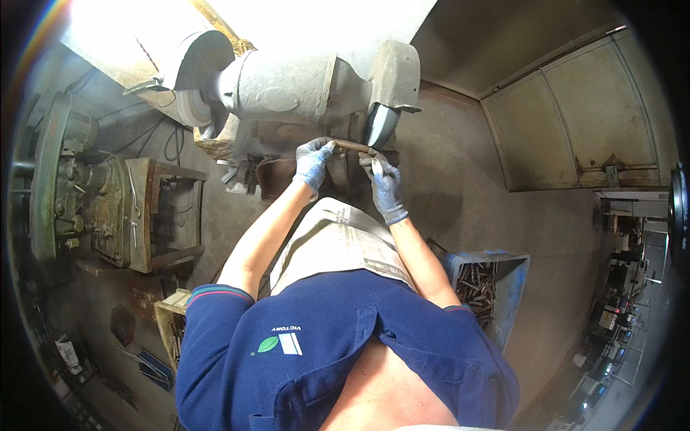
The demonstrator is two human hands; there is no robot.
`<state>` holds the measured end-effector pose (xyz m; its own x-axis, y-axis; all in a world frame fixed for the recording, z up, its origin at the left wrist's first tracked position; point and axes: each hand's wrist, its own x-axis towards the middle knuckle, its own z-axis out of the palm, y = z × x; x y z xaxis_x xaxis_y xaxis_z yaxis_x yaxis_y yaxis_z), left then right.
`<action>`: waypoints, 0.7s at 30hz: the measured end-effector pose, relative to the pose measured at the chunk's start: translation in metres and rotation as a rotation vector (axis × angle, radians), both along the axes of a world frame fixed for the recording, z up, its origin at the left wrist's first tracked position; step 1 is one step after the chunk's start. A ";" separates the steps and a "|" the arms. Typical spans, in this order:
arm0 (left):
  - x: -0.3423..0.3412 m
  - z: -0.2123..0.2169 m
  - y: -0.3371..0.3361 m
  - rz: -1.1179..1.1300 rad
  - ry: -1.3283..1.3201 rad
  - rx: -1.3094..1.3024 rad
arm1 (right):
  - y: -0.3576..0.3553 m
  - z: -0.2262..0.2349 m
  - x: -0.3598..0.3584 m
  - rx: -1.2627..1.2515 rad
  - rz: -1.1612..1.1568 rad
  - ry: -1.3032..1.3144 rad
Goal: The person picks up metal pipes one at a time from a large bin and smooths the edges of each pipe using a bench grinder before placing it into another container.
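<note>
Between my gloved hands lies a short brown metal rod (351, 146), held roughly level. My left hand (313, 162) is closed around its left end. At the other end, my right hand (384, 185) grips it with fingers pinched near the tip. Just beyond the right end is the grinding wheel (383, 126) of a grey bench grinder (284, 87); the rod is at the wheel's lower edge, though I cannot tell whether they touch. A second, pale wheel (192, 108) shows under the grinder's left guard. A light cloth apron (334, 241) covers my lap.
By my right elbow stands a blue crate (512, 276) holding many brown rods (477, 287). Another bin (169, 316) is on my left. An old green machine (100, 201) stands at far left beside a metal frame (172, 255). A large metal cabinet (575, 118) is at the right.
</note>
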<state>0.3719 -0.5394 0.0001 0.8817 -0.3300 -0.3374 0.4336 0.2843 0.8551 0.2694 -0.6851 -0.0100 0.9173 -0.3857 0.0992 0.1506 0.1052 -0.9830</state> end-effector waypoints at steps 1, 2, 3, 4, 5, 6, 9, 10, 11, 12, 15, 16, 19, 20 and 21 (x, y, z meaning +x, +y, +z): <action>-0.005 0.001 0.004 -0.024 -0.047 0.007 | 0.003 0.005 -0.006 0.078 0.014 -0.042; -0.009 0.002 0.011 -0.045 -0.094 0.016 | 0.008 0.011 -0.011 0.158 0.031 -0.085; -0.014 0.002 0.018 -0.068 -0.142 0.025 | 0.010 0.013 -0.015 0.072 0.016 -0.093; -0.018 -0.001 0.023 -0.090 -0.192 0.038 | 0.010 0.014 -0.019 -0.013 0.000 -0.100; -0.022 0.002 0.027 -0.103 -0.268 0.052 | 0.011 0.019 -0.024 -0.102 -0.017 -0.105; -0.026 0.005 0.030 -0.104 -0.292 0.051 | 0.012 0.025 -0.028 -0.295 -0.033 -0.121; -0.036 0.017 0.040 -0.106 -0.328 -0.033 | 0.022 0.065 -0.041 -0.723 -0.089 -0.226; -0.038 0.020 0.042 -0.107 -0.332 -0.076 | 0.031 0.079 -0.044 -0.551 -0.100 -0.226; -0.041 0.023 0.042 -0.104 -0.360 -0.080 | 0.034 0.081 -0.048 -0.601 -0.122 -0.246; -0.043 0.025 0.043 -0.101 -0.388 -0.085 | 0.035 0.082 -0.052 -0.652 -0.146 -0.265; -0.048 0.031 0.045 -0.124 -0.555 -0.015 | 0.040 0.090 -0.067 -0.776 -0.192 -0.259; -0.050 0.034 0.046 -0.137 -0.625 0.021 | 0.043 0.096 -0.077 -0.829 -0.209 -0.231; -0.064 0.043 0.040 -0.206 -0.712 -0.030 | 0.049 0.110 -0.105 -0.878 -0.277 -0.185; -0.066 0.043 0.038 -0.281 -0.763 -0.036 | 0.048 0.111 -0.117 -0.853 -0.307 -0.177; -0.067 0.044 0.037 -0.350 -0.758 0.022 | 0.046 0.110 -0.128 -0.824 -0.337 -0.173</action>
<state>0.3049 -0.5020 0.0437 0.7201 -0.6274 0.2963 -0.2010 0.2201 0.9545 0.1409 -0.6390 0.1004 0.7154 -0.3768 0.5884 0.1981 -0.6982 -0.6880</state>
